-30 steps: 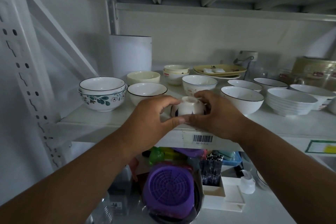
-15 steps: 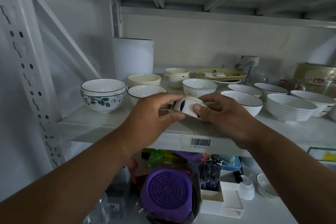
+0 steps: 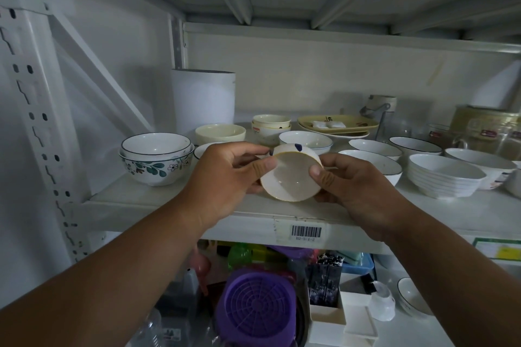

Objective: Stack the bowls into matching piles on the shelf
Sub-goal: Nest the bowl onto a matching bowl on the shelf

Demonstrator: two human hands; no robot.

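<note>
Item: small bowl (image 3: 291,176), held above shelf (image 3: 158,200) front edge, mouth tipped toward the camera. Left hand (image 3: 225,177) gripped its nine-o'clock rim; right hand (image 3: 349,186) its three-o'clock rim, thumbs clamped. Advice: level it, then seat it on the cream pair (image 3: 270,125) at twelve o'clock.

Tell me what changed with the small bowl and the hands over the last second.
The small bowl sat upside down on the shelf; both hands, left hand and right hand, lifted it and tipped it until its opening faces the camera. Both kept their grip throughout. The stacked bowls and the floral bowl stayed put.
</note>
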